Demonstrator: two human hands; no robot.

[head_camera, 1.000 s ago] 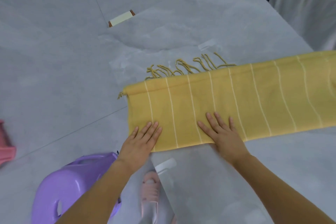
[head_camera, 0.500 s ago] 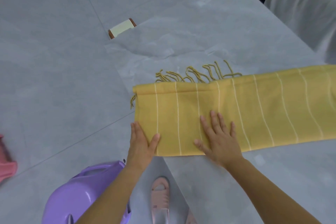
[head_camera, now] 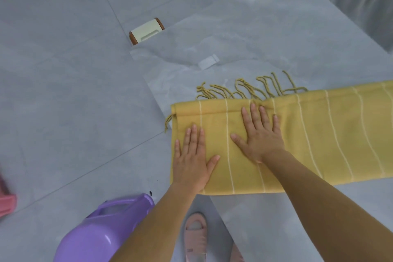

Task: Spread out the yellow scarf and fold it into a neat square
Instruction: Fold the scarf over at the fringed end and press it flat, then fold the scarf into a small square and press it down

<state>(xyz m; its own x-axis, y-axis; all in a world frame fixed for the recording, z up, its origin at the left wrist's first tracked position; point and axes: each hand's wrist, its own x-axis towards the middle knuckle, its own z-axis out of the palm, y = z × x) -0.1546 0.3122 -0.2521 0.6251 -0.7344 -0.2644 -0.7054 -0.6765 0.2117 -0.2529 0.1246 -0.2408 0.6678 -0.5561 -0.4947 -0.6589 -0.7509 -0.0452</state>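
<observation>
Both hands, the left hand [head_camera: 192, 161] and right hand [head_camera: 260, 134], lay flat and unclenched on the folded yellow scarf [head_camera: 297, 140] at the tabletop [head_camera: 276, 38] edge; uneven pressing risked skewing layers, with its fringe [head_camera: 248, 89] left poking out.

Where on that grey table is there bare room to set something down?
The table is bare beyond the scarf's fringe, back to its far edge, and in a near strip below the yellow scarf. The middle is crowded: the left hand and right hand lie flat on the scarf.
</observation>
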